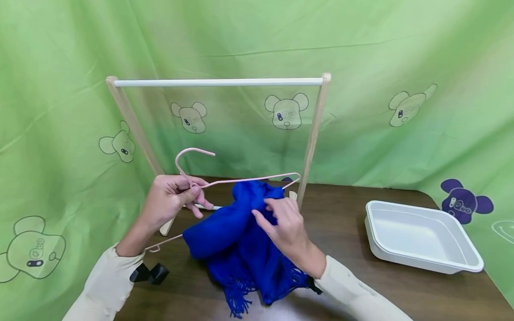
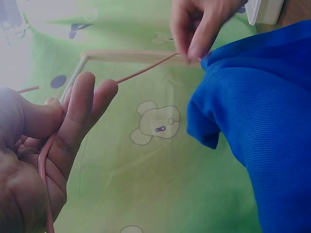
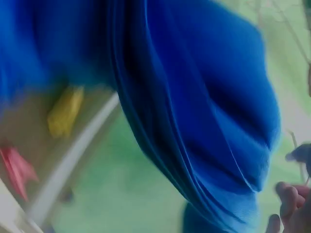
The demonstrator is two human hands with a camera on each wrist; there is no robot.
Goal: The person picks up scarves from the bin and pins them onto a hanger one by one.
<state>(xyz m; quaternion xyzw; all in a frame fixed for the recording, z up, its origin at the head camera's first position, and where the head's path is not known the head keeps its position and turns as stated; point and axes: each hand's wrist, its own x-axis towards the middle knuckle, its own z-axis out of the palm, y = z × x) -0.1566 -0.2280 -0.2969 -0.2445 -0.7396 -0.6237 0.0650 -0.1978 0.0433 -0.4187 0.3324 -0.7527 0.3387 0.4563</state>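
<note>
My left hand (image 1: 172, 196) pinches a pink wire clothes hanger (image 1: 241, 179) at the neck, just under its hook, thumb against fingers. A blue fringed scarf (image 1: 225, 227) drapes over the hanger's lower bar, bunched toward the right, its fringe hanging low over the table. My right hand (image 1: 287, 223) is at the scarf's upper right part, thumb stretched out and apart from the loosely bent fingers. In the left wrist view, the right hand (image 2: 201, 24) overlaps the hanger's far arm beside the scarf (image 2: 262, 102). The right wrist view is mostly filled by blue scarf folds (image 3: 194, 97).
A small rack with wooden legs (image 1: 315, 133) and a white top bar (image 1: 218, 83) stands behind the hanger. At right on the brown table (image 1: 329, 276) sits a white plastic tray (image 1: 421, 261). Green printed cloth (image 1: 249, 40) surrounds the table.
</note>
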